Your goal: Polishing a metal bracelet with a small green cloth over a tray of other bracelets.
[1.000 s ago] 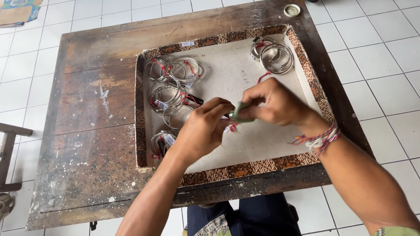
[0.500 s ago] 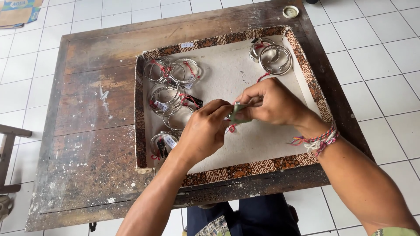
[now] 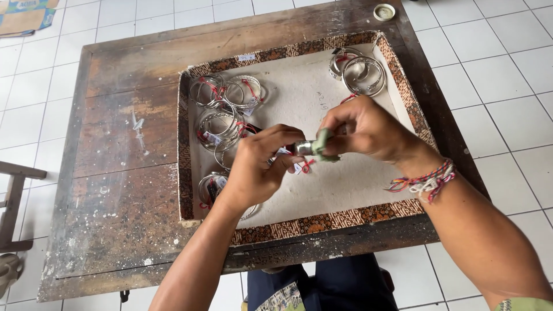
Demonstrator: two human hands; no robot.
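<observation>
My left hand (image 3: 259,167) grips a silver bangle (image 3: 302,148) with a small tag on red thread hanging under it. My right hand (image 3: 366,129) pinches a pale green cloth (image 3: 323,144) against that bangle. Both hands hover over a shallow tray (image 3: 299,224) with a patterned brown rim and a white base. Several more silver bangles with red threads lie in the tray at the left (image 3: 222,115) and at the back right (image 3: 360,72). A braided coloured wristband (image 3: 426,181) circles my right wrist.
The tray rests on a worn dark wooden table (image 3: 121,173) standing on a white tiled floor. A small round lid (image 3: 384,11) sits at the table's far right corner. A wooden stool's edge (image 3: 14,201) shows at the left, a cardboard box (image 3: 26,14) at the top left.
The right hand has shifted slightly along the bangle with the green cloth, and the left hand has turned the bangle a little. The tray and the other bangles are unmoved.
</observation>
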